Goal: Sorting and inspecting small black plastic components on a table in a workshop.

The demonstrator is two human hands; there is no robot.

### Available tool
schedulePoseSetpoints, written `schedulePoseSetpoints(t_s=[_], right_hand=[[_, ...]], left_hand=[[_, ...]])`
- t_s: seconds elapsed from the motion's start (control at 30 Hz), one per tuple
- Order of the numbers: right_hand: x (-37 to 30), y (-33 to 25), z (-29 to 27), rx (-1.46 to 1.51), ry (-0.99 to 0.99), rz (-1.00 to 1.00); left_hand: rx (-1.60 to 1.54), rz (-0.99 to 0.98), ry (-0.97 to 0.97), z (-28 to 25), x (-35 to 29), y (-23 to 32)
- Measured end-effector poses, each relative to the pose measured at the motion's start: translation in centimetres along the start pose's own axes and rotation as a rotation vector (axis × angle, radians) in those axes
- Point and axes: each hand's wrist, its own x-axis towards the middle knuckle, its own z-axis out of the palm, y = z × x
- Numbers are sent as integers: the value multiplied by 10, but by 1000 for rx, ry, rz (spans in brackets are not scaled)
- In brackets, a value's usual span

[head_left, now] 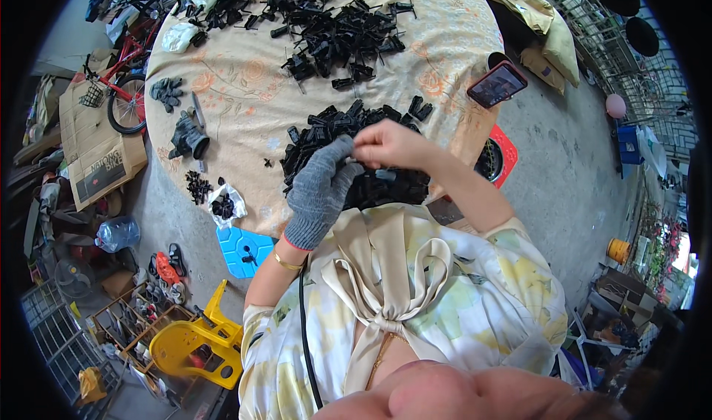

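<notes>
My left hand [320,190], in a grey knitted glove, is raised over the near edge of the table with its fingers bent together. Against its fingertips, my bare right hand [389,145] is closed in a pinch. Whatever lies between the two hands is too small or too hidden to make out. Beneath and around them spreads a heap of black plastic parts [326,128], partly covered by my hands. A larger pile of similar black parts with thin stems [334,34] lies farther back on the patterned tablecloth [237,123].
Spare gloves [188,134] lie at the table's left, near small black pieces [198,187] and a white wrapper [236,211]. A phone [497,84] stands at the right edge. Around the table are a blue stool [241,248], a red stool [507,156] and a yellow chair [178,346].
</notes>
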Motion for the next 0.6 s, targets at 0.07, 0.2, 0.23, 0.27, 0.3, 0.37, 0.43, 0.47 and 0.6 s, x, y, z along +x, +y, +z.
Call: schedulePoseSetpoints(t_s=[0.07,0.2,0.23,0.27,0.3,0.37,0.43,0.47,0.6], right_hand=[[27,5,-22,-247,154,-105],[86,45,-55,-908,657,-291],[101,56,-59,-1073,639,-230],[112,64,-66,-1239,620,-164],[121,71,-71,-1243,627,-165],[134,80,-80,-1407,551,-196],[138,88,-89,-1443,526,-201],[136,84,-89,-1488,534,-232],[122,49,-77,-1303,748,-262]], left_hand=[[111,-76,66,4,2,-7],[262,-103,-238,-1,0,-6],[260,-93,-240,-3,0,-1],[359,-8,-284,-5,1,3],[460,73,-322,-8,2,6],[395,-8,-358,-11,5,9],[324,71,-185,-13,3,6],[293,59,-169,-16,0,0],[232,-62,-65,-18,1,-4]])
